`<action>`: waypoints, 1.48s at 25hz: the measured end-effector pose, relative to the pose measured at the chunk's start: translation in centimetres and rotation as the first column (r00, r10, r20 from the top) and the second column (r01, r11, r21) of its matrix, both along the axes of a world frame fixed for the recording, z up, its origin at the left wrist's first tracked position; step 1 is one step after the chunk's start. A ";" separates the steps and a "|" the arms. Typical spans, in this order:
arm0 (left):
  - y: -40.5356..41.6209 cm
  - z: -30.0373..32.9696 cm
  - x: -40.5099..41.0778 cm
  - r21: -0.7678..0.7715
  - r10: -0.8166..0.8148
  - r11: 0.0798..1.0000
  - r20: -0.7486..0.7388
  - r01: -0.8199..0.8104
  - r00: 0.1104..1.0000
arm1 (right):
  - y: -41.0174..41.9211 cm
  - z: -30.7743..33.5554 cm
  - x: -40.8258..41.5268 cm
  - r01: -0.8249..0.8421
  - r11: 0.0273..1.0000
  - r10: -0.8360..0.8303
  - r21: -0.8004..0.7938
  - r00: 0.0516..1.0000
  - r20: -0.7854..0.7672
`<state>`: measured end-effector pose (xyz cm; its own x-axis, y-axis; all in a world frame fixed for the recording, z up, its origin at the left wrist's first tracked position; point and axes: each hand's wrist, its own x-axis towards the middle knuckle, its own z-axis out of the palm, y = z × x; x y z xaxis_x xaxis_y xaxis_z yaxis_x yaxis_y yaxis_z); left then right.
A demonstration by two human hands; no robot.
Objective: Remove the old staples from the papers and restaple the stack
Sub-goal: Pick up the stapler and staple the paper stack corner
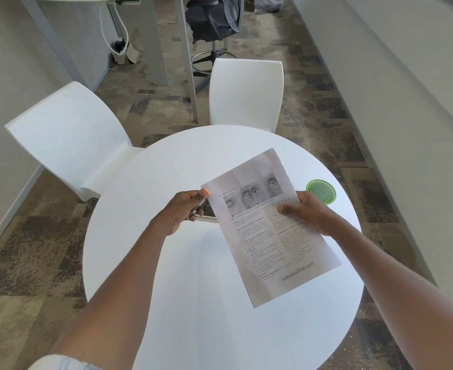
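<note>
A stack of printed papers [268, 236], with photos of eyes at the top and text below, hangs tilted above the round white table [182, 276]. My right hand [304, 210] grips its right edge, thumb on the top page. My left hand [185, 209] is closed around a small dark tool [200, 208], mostly hidden in the fist, and its thumb presses the papers' top left corner. No staple is visible from here.
A green round container [321, 190] sits on the table just behind my right hand. Two white chairs [70, 140] [246, 94] stand at the far side. A black office chair [212, 20] and desk legs are further back.
</note>
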<state>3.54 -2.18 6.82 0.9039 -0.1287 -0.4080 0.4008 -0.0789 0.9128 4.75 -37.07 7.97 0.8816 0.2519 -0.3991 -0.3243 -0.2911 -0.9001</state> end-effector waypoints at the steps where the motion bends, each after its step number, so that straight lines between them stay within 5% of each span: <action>1: 0.0 0.0 0.1 0.003 -0.001 1.000 0.008 0.001 1.000 | -0.1 0.0 0.0 -0.001 1.000 0.001 0.007 1.000 0.000; 37: -0.7 -0.4 1.5 -0.040 0.177 0.984 0.087 -0.174 0.980 | 0.1 0.2 0.7 0.020 0.996 -0.017 0.086 0.999 -0.034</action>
<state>5.02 -2.92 6.40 0.9465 0.0235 -0.3219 0.3216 0.0156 0.9467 5.43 -36.93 8.13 0.8728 0.2706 -0.4061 -0.3592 -0.2070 -0.9100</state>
